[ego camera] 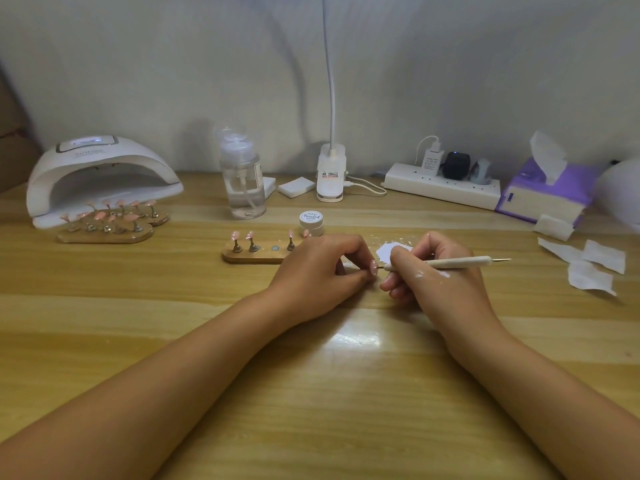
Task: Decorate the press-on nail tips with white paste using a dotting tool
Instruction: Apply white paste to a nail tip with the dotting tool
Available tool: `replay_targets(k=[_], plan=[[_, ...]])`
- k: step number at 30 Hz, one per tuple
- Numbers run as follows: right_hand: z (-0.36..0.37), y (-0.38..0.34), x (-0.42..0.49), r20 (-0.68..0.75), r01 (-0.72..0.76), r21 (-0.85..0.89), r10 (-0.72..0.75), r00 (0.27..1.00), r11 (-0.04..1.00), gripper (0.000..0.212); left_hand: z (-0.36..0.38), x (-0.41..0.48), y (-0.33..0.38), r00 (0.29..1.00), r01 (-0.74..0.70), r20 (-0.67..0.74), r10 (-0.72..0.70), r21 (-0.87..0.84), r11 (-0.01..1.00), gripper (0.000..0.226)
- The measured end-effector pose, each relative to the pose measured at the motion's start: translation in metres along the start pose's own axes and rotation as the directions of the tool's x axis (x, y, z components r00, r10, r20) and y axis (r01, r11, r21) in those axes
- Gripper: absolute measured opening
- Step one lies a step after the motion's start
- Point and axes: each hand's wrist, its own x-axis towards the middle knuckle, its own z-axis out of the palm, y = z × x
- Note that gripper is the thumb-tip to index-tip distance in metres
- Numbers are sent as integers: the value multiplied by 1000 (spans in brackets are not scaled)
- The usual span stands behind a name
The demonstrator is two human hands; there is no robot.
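My left hand (320,268) pinches a small stand carrying a pink nail tip (373,267) with white marks on it. My right hand (434,273) holds a white dotting tool (460,262) like a pen, its point touching that tip. White paste smears show on the back of my right hand. Behind the hands lies a wooden holder (254,256) with three pink nail tips on stands and one bare magnet spot. A small white paste jar (311,223) stands behind it. A white patch of paste (388,250) lies on the table near my right thumb.
A white nail lamp (100,174) sits at the back left, with two wooden holders of several pink tips (110,221) in front. A clear pump bottle (244,181), clip lamp base (330,174), power strip (443,183), purple tissue pack (547,192) and loose white wipes (588,268) line the back and right.
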Motion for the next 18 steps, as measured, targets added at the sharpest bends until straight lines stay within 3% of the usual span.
replay_targets(k=[13,18], plan=[[0,-1,0,0,2,21,-2,1000,1000,22,0,0,-2,1000,-12,-6,12,-5,1000,15],[0,-2,0,-34,0,104,4,999,995,24,0,0,-2,1000,-27,-10,27,-7,1000,16]])
